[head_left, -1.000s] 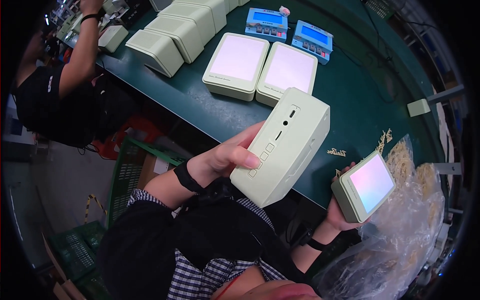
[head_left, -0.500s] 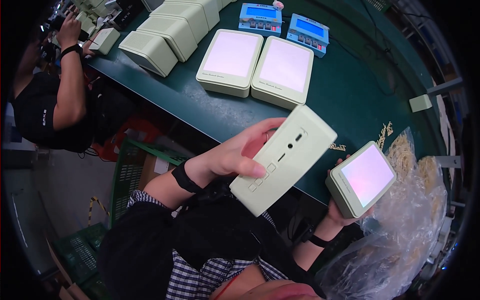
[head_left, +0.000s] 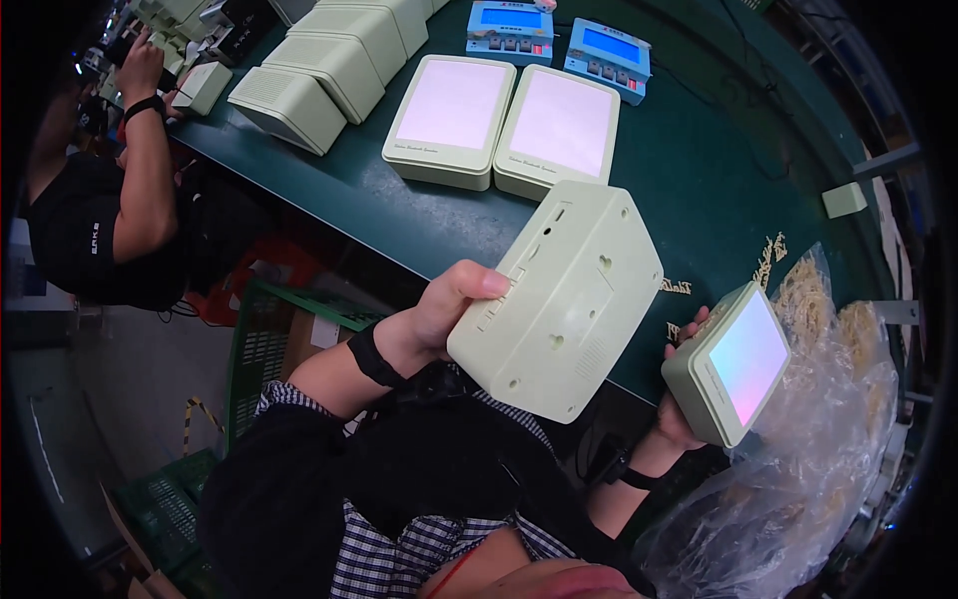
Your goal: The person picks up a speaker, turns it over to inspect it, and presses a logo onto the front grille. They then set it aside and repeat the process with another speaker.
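My left hand (head_left: 441, 311) is closed around a pale green boxy speaker (head_left: 574, 299), its thumb on the edge with small buttons. The speaker is tilted so its back, with screw holes and a small grille, shows. At the right, my right hand (head_left: 677, 417) grips a second pale green speaker (head_left: 689, 384) from below and behind; its lit panel (head_left: 746, 349) glows white, blue and pink. Beyond them on the green table (head_left: 689, 190), a lit speaker (head_left: 449, 110) lies face up beside another lit speaker (head_left: 559, 125).
A row of pale green speakers (head_left: 344, 65) stands at the far left. Two blue boxes with screens (head_left: 609, 55) sit at the back. Clear plastic bags (head_left: 818, 429) with cream-coloured pieces are at right, near loose letter-shaped pieces (head_left: 768, 262). A co-worker (head_left: 110, 200) works at left.
My left hand has turned its speaker from the button side to the back. The speaker in my right hand has turned slightly, its panel now facing more to the right.
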The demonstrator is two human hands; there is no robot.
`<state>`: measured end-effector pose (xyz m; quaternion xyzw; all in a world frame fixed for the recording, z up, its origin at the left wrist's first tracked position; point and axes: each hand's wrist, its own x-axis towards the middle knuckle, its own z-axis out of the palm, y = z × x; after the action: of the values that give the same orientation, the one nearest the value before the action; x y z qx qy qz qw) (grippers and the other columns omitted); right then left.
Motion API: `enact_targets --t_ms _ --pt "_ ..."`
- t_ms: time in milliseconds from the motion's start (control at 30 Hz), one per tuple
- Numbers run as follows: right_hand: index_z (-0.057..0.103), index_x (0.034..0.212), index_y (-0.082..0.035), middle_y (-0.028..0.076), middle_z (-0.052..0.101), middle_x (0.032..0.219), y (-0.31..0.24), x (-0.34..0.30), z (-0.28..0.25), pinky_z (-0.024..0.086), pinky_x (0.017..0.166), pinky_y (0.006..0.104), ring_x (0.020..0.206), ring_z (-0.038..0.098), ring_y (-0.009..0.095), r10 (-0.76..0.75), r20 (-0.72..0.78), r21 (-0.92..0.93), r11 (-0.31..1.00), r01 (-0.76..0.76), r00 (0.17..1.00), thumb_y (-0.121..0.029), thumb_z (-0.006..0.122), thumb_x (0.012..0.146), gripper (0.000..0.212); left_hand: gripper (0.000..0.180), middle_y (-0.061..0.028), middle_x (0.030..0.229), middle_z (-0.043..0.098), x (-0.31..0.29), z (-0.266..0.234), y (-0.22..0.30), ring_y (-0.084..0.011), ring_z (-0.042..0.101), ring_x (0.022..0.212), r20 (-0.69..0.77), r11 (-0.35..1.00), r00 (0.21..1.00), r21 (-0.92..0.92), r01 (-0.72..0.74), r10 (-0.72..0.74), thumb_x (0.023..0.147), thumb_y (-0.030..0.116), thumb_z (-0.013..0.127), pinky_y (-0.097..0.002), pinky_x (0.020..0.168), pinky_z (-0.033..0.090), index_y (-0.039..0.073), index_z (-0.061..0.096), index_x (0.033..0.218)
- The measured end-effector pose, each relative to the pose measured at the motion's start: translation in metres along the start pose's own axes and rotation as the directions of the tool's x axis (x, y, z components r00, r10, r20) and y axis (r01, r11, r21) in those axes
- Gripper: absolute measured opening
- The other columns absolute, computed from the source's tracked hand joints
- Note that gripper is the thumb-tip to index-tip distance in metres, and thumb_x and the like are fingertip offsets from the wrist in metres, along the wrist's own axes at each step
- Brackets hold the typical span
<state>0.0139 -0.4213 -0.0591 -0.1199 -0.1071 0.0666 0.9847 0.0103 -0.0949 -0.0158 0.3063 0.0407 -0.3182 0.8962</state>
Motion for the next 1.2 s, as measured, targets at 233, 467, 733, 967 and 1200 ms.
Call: enact_targets --t_ms 233,467,733,967,1200 --pt "0.014 0.156 -0.011 0.026 0.009 0.158 0.003 0.001 0.003 0.025 0.110 0.0718 0.139 0.026 0.046 -0.015 -0.004 0.122 0.992 0.016 1.000 -0.047 0.058 0.092 0.086 0.077 -0.0236 0.133 0.056 0.005 -0.015 -0.010 -0.0302 0.062 0.115 0.187 0.980 0.979 -0.198 -0.039 0.076 0.081 0.034 0.055 -0.0398 0.098 0.050 -0.005 0.038 0.145" --pt "0.014 0.156 -0.010 0.026 0.010 0.158 0.004 0.000 0.004 0.025 0.110 0.0710 0.140 0.026 0.046 -0.027 -0.001 0.091 0.996 0.027 1.000 -0.046 0.058 0.092 0.085 0.083 -0.0238 0.135 0.054 0.004 -0.019 -0.013 -0.0313 0.060 0.118 0.262 0.971 0.960 -0.238 -0.036 0.100 0.075 0.027 0.063 -0.0411 0.100 0.049 -0.005 0.035 0.146" --pt "0.014 0.157 -0.011 0.026 0.010 0.158 0.003 0.000 0.003 0.023 0.112 0.0694 0.141 0.024 0.045 -0.012 -0.032 0.115 0.993 0.015 0.999 -0.049 0.058 0.092 0.087 0.099 -0.0182 0.139 0.050 -0.004 0.001 0.003 -0.0282 0.053 0.126 0.146 0.991 0.989 0.133 -0.001 -0.018 0.068 0.022 0.073 -0.0391 0.105 0.042 -0.001 0.025 0.151" --pt "0.014 0.157 -0.011 0.026 0.011 0.158 0.003 0.000 0.001 0.022 0.112 0.0688 0.142 0.021 0.044 0.008 -0.019 0.146 0.989 -0.005 1.000 -0.050 0.058 0.093 0.086 0.120 -0.0121 0.149 0.035 -0.003 0.026 0.011 -0.0226 0.037 0.136 0.110 0.914 0.993 0.398 -0.085 0.044 0.062 0.020 0.079 -0.0377 0.112 0.032 0.006 0.007 0.156" --pt "0.015 0.156 -0.011 0.026 0.011 0.158 0.002 0.000 0.001 0.023 0.112 0.0694 0.141 0.024 0.045 -0.005 -0.013 0.095 0.995 0.006 1.000 -0.050 0.058 0.092 0.087 0.124 -0.0112 0.149 0.033 0.000 0.030 0.010 -0.0225 0.034 0.137 0.109 0.925 0.993 0.371 -0.083 0.046 0.061 0.022 0.081 -0.0376 0.113 0.029 0.005 0.005 0.157"
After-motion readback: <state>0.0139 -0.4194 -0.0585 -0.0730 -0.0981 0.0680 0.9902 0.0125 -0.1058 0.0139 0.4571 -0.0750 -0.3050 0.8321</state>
